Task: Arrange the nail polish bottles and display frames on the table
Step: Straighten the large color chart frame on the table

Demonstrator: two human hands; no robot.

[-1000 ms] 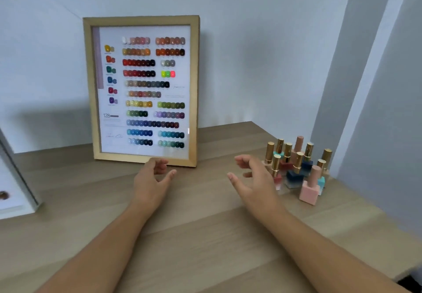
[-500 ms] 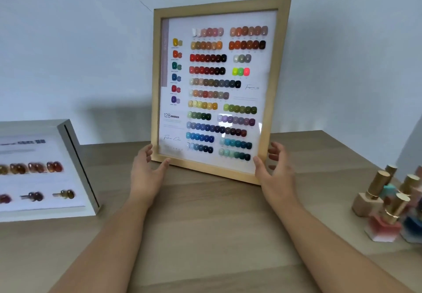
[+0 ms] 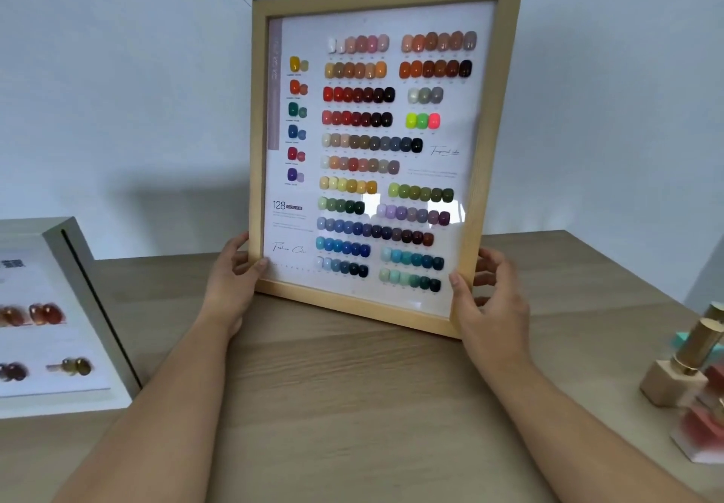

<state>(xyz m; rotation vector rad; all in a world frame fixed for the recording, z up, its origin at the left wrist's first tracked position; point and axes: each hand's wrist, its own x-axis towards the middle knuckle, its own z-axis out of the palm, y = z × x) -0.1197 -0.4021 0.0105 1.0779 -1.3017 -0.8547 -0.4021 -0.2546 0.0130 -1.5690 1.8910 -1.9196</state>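
A wooden display frame (image 3: 493,118) with rows of coloured nail swatches stands tilted over the table (image 3: 352,404), its lower edge close to the surface. My left hand (image 3: 231,279) grips its lower left side, thumb on the front. My right hand (image 3: 489,299) grips its lower right corner, fingers behind the frame. A white display frame (image 3: 90,291) with swatches lies at the left edge. Several nail polish bottles (image 3: 681,369) with gold caps stand at the right edge, partly cut off.
A pale wall (image 3: 117,91) rises right behind the table. The table's right edge runs diagonally near the bottles.
Both hands reached the wooden frame and took hold of its lower sides. The frame now tilts and appears nearer and larger; the view has shifted left, bringing the white frame in.
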